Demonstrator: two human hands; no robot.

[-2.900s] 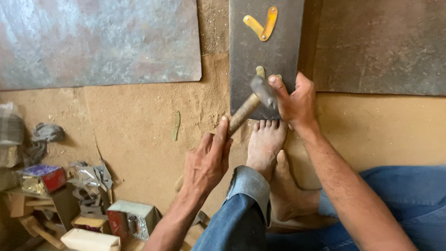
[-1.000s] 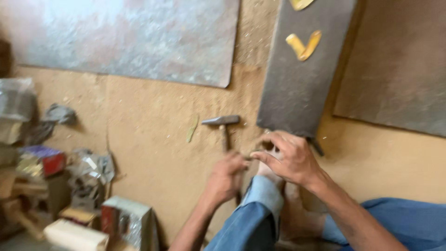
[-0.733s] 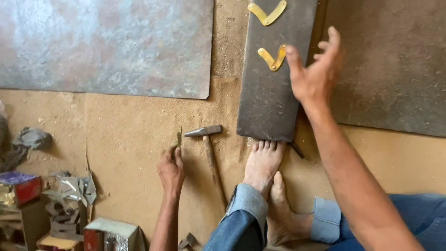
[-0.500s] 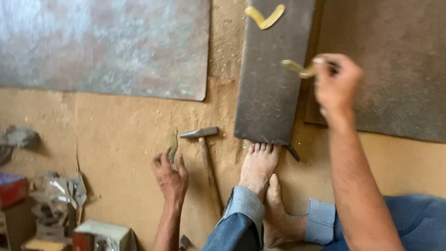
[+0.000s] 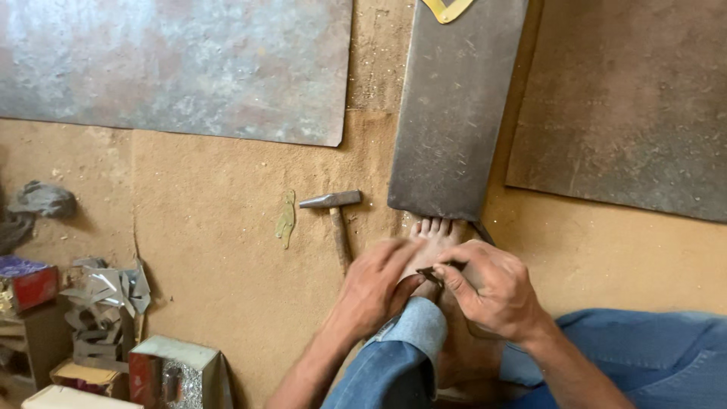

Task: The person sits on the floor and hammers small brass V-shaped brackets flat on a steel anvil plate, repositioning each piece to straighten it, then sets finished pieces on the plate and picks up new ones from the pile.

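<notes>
While both hands are held together over bare foot, small dark piece is pinched by right hand between thumb and fingers; left hand is curled loosely beside it, fingertips at piece, grip cannot be told. Hammer is laid on sawdust floor just left, beside long grey metal plate

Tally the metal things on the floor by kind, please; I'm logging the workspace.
Metal sheets: 3, namely left sheet, middle sheet, right sheet
Hammers: 1, hammer
Yellow cutouts: 2, cutout by the hammer, cutout at the top edge
Scrap piles: 1, scrap pile
Total: 7
</notes>
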